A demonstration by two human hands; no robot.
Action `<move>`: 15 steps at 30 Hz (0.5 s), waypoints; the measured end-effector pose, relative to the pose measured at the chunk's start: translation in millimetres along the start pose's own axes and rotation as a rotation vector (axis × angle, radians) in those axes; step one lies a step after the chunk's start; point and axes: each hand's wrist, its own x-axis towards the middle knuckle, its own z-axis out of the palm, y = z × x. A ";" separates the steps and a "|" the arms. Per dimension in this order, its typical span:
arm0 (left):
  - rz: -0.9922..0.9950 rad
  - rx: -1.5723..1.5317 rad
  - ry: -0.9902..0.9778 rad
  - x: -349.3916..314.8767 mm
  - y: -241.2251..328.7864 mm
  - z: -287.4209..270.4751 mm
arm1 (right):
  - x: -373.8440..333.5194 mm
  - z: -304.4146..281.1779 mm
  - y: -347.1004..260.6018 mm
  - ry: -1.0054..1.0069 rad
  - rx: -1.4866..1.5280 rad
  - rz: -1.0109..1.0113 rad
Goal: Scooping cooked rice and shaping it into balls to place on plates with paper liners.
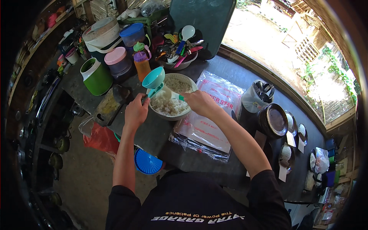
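Head view: rice bowl (171, 117) on the desk (154, 131); left hand (136, 110) at its 8 o'clock, fingers clamped on a turquoise scoop's (153, 78) handle; right hand (199, 102) at 3 o'clock, fingers clamped on a green-handled spoon (180, 97); plastic-wrapped pack (209, 117) at 4 o'clock.

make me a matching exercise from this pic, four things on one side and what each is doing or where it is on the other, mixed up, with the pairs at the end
Things
1. Left hand
2. Right hand
3. White rice
4. Plastic-wrapped pack

Places and states
A. Heaped in the round pale bowl
B. Lying flat on the table, partly under the right forearm
C. Gripping the green-handled paddle
D. Holding the teal scoop by its handle

Right pairs: 1-D, 2-C, 3-A, 4-B
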 end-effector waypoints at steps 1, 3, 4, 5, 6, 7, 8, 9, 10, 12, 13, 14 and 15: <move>-0.007 0.002 0.002 0.0 -2.8 -0.8 | -1.4 -9.0 -4.3 -0.071 -0.017 -0.031; -0.012 0.008 -0.006 0.8 -6.9 -0.7 | -5.6 -25.4 -7.6 -0.144 -0.035 -0.062; -0.014 0.008 -0.006 0.4 -7.8 -0.4 | -7.6 -33.1 -6.3 -0.180 0.041 -0.047; -0.008 0.005 -0.003 -0.1 -8.8 -0.4 | -8.4 -37.5 -3.8 -0.217 0.117 -0.032; 0.001 0.002 0.000 0.0 -8.0 0.1 | -9.1 -40.4 1.2 -0.217 0.116 -0.032; 0.000 0.002 0.000 -0.6 -6.7 -0.3 | -8.6 -43.2 6.0 -0.283 0.170 -0.026; -0.005 0.006 -0.002 -1.8 -4.8 -1.8 | -6.4 -44.8 8.8 -0.349 0.225 -0.021; -0.003 0.007 -0.006 -1.6 -1.8 -1.8 | -4.5 -45.5 12.1 -0.346 0.223 -0.017; 0.002 0.006 -0.007 -0.7 -0.6 -1.5 | -2.1 -44.2 16.0 -0.422 0.290 0.047; 0.015 0.030 -0.009 1.2 -1.3 -2.2 | 3.8 -45.3 21.8 -0.494 0.357 0.108; 0.017 0.031 -0.007 1.6 -3.1 -2.0 | 6.8 -47.2 24.7 -0.553 0.419 0.182; 0.085 0.109 0.045 1.7 -5.6 -1.1 | 7.9 -48.9 27.3 -0.611 0.481 0.257; 0.147 0.187 0.098 1.4 -8.1 -1.6 | 8.1 -49.8 28.8 -0.612 0.481 0.254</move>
